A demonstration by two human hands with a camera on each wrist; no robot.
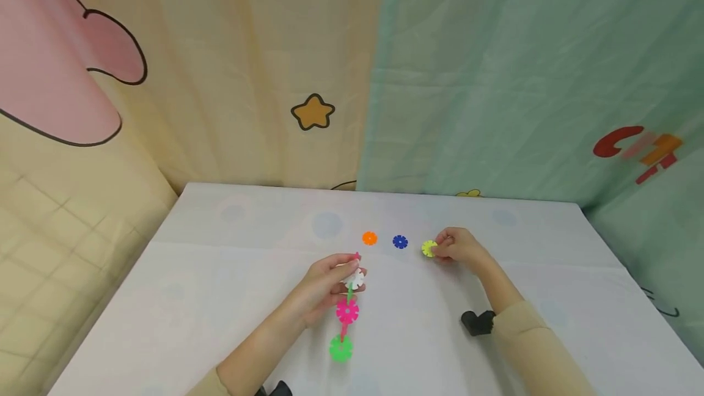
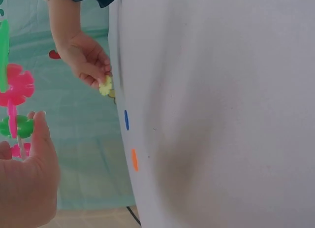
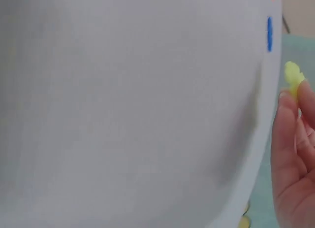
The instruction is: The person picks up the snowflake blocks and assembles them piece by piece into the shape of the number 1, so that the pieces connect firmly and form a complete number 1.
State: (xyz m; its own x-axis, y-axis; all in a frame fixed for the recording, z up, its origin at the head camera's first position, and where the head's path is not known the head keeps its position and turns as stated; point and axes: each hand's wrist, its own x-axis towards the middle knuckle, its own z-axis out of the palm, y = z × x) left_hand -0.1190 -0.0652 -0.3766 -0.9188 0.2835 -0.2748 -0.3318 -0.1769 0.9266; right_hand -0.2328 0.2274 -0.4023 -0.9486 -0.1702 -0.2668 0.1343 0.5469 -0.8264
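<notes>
My left hand (image 1: 324, 286) pinches the upper part of a chain of joined notched discs, near a white disc (image 1: 356, 278). Below the fingers hang a pink disc (image 1: 347, 311) and, at the lower end, a green disc (image 1: 341, 348). In the left wrist view the left hand (image 2: 32, 179) holds the chain by a green disc (image 2: 22, 125). My right hand (image 1: 462, 247) pinches a yellow disc (image 1: 429, 249) between thumb and fingers; the right wrist view shows the hand (image 3: 295, 154) gripping this yellow piece (image 3: 293, 73) by its edge.
A blue disc (image 1: 400, 242) and an orange disc (image 1: 370, 238) lie on the white-covered table (image 1: 220, 298), between the hands and toward the back. Behind the table's far edge hangs a printed curtain (image 1: 467, 78). Dark straps with mounts are at both wrists.
</notes>
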